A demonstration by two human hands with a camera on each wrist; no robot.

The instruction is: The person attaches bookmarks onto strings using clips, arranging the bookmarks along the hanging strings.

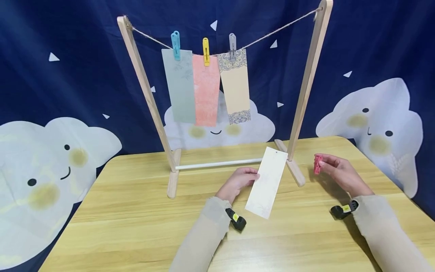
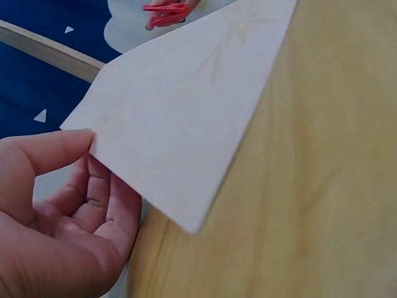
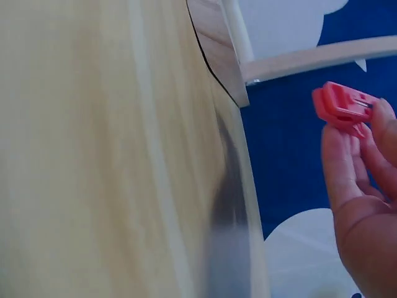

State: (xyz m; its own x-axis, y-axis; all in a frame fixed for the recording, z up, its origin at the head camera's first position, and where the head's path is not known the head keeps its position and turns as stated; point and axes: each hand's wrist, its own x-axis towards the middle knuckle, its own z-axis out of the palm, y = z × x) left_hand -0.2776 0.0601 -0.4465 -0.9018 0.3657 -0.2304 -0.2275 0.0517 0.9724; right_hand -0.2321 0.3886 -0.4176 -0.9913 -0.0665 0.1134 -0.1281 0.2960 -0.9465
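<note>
My left hand [image 1: 239, 182] pinches a cream paper card [image 1: 266, 183] by its left edge, just above the table. The card has a small hole near its top and faint leaf-like marks lower down; those marks also show on the card [image 2: 167, 118] in the left wrist view. To the right, my right hand [image 1: 341, 172] holds a red clothespin [image 1: 318, 164] between thumb and fingers. In the right wrist view this clothespin [image 3: 343, 104] points away from the palm. Card and clothespin are apart.
A wooden stand [image 1: 307, 83] carries a sagging string [image 1: 283, 27]. From it hang a grey-green card [image 1: 180, 90], a pink card [image 1: 206, 94] and a lace-patterned card [image 1: 236, 88], pegged with blue, yellow and grey clothespins. A white bar [image 1: 217, 163] joins the stand's feet on the table [image 1: 129, 219].
</note>
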